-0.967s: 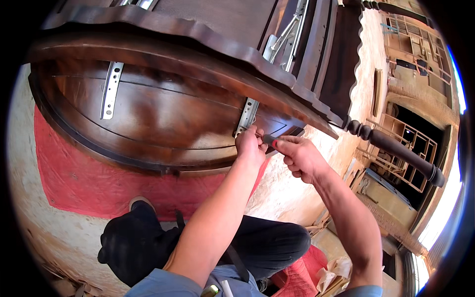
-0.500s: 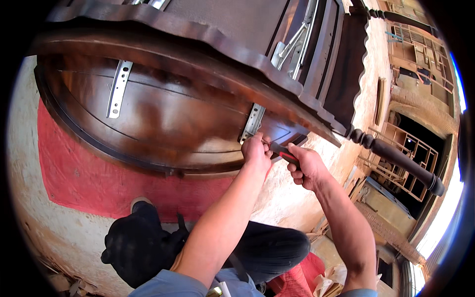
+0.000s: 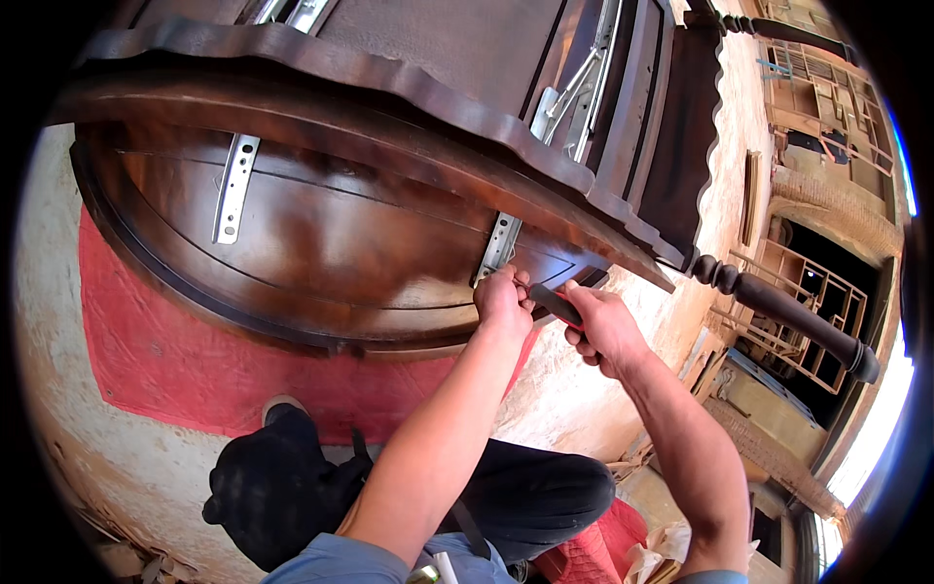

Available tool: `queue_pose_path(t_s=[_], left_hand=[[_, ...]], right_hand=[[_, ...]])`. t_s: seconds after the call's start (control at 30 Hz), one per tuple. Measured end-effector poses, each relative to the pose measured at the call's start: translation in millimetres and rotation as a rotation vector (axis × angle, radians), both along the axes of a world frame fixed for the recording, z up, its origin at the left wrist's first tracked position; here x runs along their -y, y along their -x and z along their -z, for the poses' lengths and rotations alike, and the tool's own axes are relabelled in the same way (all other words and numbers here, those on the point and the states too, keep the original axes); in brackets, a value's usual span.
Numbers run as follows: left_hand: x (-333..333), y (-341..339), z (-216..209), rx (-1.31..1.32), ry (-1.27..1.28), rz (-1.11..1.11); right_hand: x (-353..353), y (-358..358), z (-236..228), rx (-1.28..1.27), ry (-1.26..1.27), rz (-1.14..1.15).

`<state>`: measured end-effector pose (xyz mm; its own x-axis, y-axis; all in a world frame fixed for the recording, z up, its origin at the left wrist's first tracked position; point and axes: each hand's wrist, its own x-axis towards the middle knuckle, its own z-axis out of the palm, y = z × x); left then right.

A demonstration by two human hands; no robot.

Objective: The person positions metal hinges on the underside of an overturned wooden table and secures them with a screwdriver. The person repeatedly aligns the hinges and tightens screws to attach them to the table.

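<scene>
My right hand [image 3: 608, 329] is wrapped round the black-and-red handle of a screwdriver [image 3: 555, 303]. Its shaft points left, toward the lower end of a perforated metal strip [image 3: 499, 243]. At that end my left hand [image 3: 503, 300] is closed in a pinch beside the screwdriver's tip. Whatever lies between its fingertips is hidden. The strip stands against a dark brown, glossy wooden panel [image 3: 331, 248] with a curved edge. Farther left on the same panel is a second perforated metal strip [image 3: 234, 190].
Above the panel runs a dark wooden rail with a wavy edge [image 3: 389, 73], with metal hinge arms [image 3: 584, 92] behind it. A turned wooden post [image 3: 798, 316] juts out at right. Red cloth [image 3: 224, 389] lies under the panel. Wooden frames [image 3: 827, 302] stand farther right.
The furniture sits slightly lower in the picture. Both hands keep their places at the metal strip, with the screwdriver still in my right hand.
</scene>
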<state>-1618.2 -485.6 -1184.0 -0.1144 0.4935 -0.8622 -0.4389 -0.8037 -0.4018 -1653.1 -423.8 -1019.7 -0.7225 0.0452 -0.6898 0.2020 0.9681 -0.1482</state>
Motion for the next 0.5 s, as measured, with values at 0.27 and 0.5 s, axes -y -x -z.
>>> queue_pose_path(t_s=[0.27,0.5], left_hand=[[1.8,-4.2,-7.5,-0.008,0.058,0.030],[-8.5,-11.5,15.3,-0.079,0.036,-0.048]], right_hand=[[-0.9,0.4,-3.2,0.150,-0.091,-0.237],[6.5,2.8,-0.9,0.213,0.057,0.235]])
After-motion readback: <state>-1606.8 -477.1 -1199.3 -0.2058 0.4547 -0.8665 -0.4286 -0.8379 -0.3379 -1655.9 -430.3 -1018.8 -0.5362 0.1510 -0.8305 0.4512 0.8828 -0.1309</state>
